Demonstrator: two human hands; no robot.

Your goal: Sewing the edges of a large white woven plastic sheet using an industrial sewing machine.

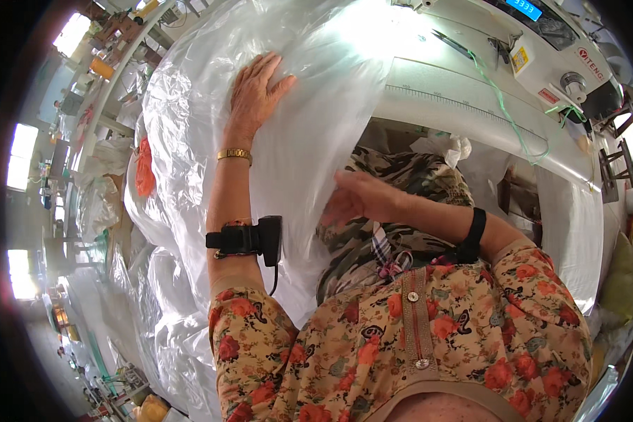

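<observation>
A large sheet of clear plastic film [190, 91] drapes over the left side of the worktable and down across my lap. My left hand [257, 91] lies flat on the film with its fingers stretched out and the thumb apart. Beside the film's right edge, over my lap, is my right hand [366, 197]. Its fingers are smeared and partly veiled by the film, so I cannot make out whether they grip the edge.
A white sewing machine [541, 63] with a lit display stands at the far right. Scissors [451, 43] and green cord [496, 98] lie on its table [429, 105], which bears a printed ruler. An orange-red bag [145, 169] hangs at the left, near cluttered shelving.
</observation>
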